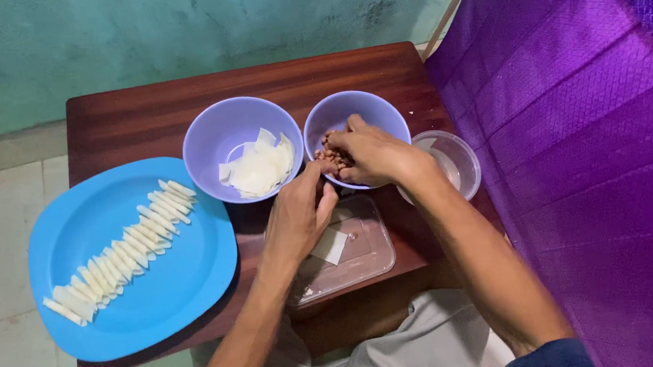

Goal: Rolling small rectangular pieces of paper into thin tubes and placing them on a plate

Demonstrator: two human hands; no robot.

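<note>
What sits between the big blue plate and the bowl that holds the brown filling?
In the head view, a second purple bowl with flat white wrappers sits between the blue plate and the filling bowl.

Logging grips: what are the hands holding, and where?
Right hand pinches brown filling in the bowl; left hand beside it, hold unclear.

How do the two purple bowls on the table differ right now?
The left bowl holds flat, pale square wrappers; the right bowl holds a brownish filling. No hand touches the left bowl, while the right hand reaches into the right bowl and the left hand sits at its near rim. The left bowl looks slightly wider. Both are round, light purple and side by side on the wooden table.
</note>
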